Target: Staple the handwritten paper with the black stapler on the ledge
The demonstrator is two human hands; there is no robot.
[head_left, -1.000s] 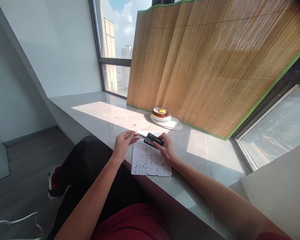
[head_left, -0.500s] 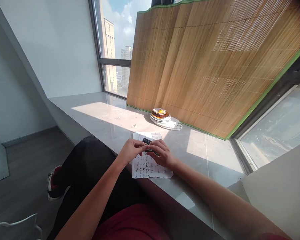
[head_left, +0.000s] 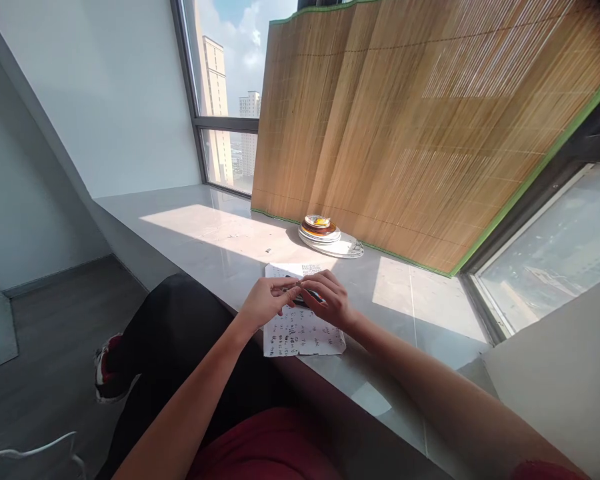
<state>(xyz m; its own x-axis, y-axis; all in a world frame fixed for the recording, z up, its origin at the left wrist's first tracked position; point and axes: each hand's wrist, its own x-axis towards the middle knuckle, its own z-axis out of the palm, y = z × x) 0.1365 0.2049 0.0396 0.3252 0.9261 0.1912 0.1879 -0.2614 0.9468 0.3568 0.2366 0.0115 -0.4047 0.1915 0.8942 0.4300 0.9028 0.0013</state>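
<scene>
My left hand (head_left: 264, 303) and my right hand (head_left: 331, 300) meet over a sheet of handwritten paper (head_left: 300, 337) on the ledge. Their fingertips are pinched together, and whatever lies between them is too small to make out. Just under the fingers is a slim dark object (head_left: 312, 296), mostly covered by the right hand. Whether it rests on the paper or is held, I cannot tell. Rows of dark handwriting fill the lower part of the sheet, with denser marks near its top edge.
A stack of plates (head_left: 320, 233) stands behind the paper, close to a bamboo blind (head_left: 380, 133) leaning along the window. The pale tiled ledge (head_left: 195, 233) runs left to the wall, with small scraps on it. My bent leg (head_left: 175, 320) is beside the ledge's front edge.
My right hand has shifted slightly up and right, its fingers more arched. The dark object's upper left end, visible before, is now mostly hidden by the fingers. The paper stays in place.
</scene>
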